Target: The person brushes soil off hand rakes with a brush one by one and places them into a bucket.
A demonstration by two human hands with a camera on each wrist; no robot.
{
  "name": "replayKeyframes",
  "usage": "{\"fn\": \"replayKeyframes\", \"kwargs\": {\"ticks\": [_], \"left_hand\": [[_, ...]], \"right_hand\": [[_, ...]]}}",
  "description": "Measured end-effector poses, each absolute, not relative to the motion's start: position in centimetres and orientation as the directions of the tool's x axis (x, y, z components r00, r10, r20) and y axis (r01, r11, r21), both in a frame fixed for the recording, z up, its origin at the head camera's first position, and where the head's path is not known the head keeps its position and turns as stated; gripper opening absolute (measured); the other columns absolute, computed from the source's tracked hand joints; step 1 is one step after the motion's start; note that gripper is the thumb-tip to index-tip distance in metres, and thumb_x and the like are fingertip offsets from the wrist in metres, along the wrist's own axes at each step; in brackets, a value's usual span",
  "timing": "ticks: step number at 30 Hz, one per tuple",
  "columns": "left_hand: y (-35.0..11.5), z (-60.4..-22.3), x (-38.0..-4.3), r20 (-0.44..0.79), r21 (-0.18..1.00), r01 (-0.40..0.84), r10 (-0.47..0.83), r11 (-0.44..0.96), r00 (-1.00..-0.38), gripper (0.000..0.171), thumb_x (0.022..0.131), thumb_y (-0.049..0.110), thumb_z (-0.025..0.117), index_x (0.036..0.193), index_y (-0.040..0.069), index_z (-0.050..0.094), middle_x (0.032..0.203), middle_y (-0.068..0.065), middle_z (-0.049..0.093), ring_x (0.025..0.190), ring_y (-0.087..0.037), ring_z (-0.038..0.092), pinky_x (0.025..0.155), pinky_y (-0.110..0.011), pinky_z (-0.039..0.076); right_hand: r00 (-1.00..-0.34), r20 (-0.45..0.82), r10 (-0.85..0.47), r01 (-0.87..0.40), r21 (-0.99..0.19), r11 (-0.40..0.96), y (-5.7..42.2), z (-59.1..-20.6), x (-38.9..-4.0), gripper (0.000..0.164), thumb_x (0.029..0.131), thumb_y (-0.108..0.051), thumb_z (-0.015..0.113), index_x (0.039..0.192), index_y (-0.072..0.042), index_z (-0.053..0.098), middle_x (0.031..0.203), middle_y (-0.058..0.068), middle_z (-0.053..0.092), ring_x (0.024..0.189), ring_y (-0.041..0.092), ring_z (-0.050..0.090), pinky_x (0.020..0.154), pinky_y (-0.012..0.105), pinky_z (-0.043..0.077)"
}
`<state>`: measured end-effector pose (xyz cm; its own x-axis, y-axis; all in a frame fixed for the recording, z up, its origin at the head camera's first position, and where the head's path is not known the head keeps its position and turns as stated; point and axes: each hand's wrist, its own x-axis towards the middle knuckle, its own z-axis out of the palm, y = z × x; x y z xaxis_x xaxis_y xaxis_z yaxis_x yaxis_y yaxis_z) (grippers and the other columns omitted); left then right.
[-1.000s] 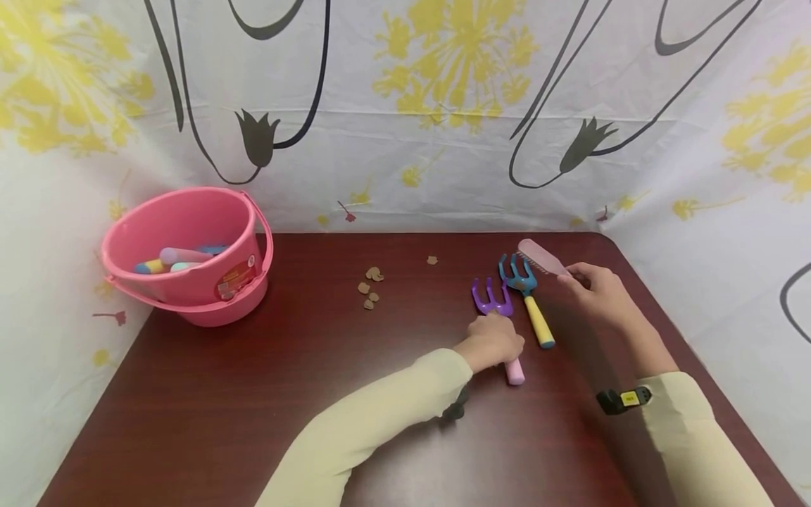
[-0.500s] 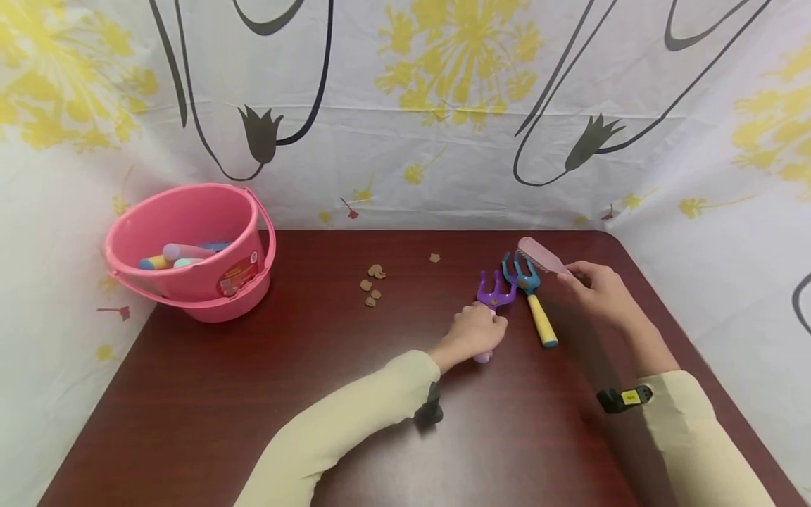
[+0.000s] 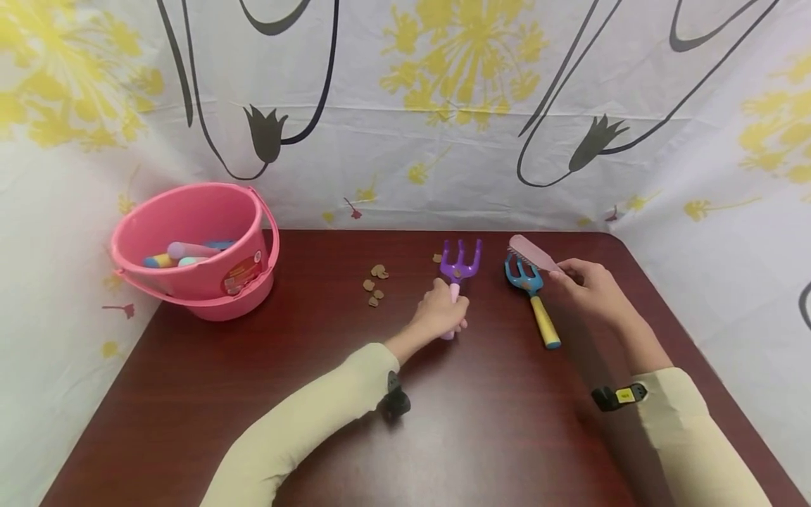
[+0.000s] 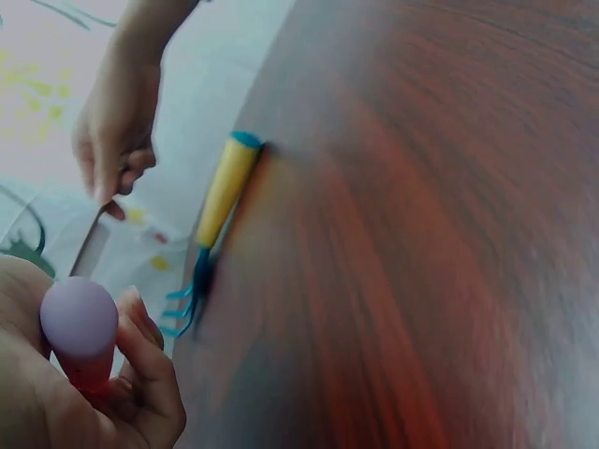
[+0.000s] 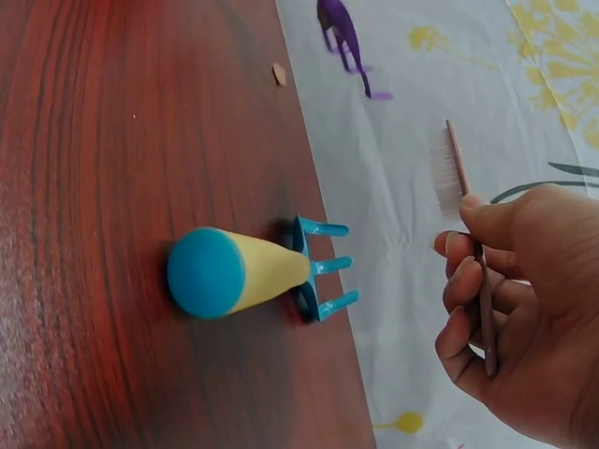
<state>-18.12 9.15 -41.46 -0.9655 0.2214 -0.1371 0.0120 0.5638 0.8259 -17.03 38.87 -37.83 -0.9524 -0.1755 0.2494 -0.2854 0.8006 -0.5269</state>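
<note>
My left hand grips the pink handle of a purple toy garden fork, whose three tines point toward the back of the table. In the left wrist view the rounded end of that handle pokes out of the curled fingers. My right hand pinches the handle of a pink brush with fine bristles, held up over the table's back right. Beneath the brush lies a blue toy fork with a yellow handle; the bristles overlap its tines in the head view.
A pink bucket with several coloured handles inside stands at the back left. Several small brown flakes lie mid-table, and one more flake is beside the purple tines. A patterned white cloth rises behind the dark red table.
My left hand has carried the purple fork leftward, away from the blue fork, toward the brown flakes. The right hand with the brush has stayed nearly in place.
</note>
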Motion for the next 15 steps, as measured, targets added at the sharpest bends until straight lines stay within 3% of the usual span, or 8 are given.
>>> {"fn": "replayKeyframes", "kwargs": {"ticks": [5, 15], "left_hand": [[6.5, -41.1, -18.5, -0.182, 0.931, -0.094, 0.223, 0.353, -0.958, 0.037, 0.099, 0.012, 0.056, 0.126, -0.006, 0.040, 0.063, -0.008, 0.067, 0.043, -0.011, 0.059, 0.053, -0.035, 0.058], [2.1, -41.3, -17.8, -0.193, 0.980, -0.175, 0.223, 0.097, -0.955, 0.019, 0.101, 0.007, 0.048, 0.115, -0.006, 0.049, 0.069, -0.011, 0.062, 0.047, -0.013, 0.057, 0.045, -0.027, 0.052]], "right_hand": [[-0.951, 0.248, -0.186, -0.295, -0.539, 0.789, 38.3, -37.9, -17.5, 0.024, 0.103, -0.018, 0.063, 0.114, 0.002, 0.068, 0.093, 0.014, 0.070, 0.077, 0.026, 0.059, 0.063, 0.026, 0.047], [-0.957, 0.191, -0.219, -0.290, -0.574, 0.766, 35.9, -37.9, -18.5, 0.033, 0.106, -0.029, 0.057, 0.118, 0.000, 0.067, 0.099, 0.018, 0.069, 0.080, 0.029, 0.062, 0.066, 0.029, 0.050]]}}
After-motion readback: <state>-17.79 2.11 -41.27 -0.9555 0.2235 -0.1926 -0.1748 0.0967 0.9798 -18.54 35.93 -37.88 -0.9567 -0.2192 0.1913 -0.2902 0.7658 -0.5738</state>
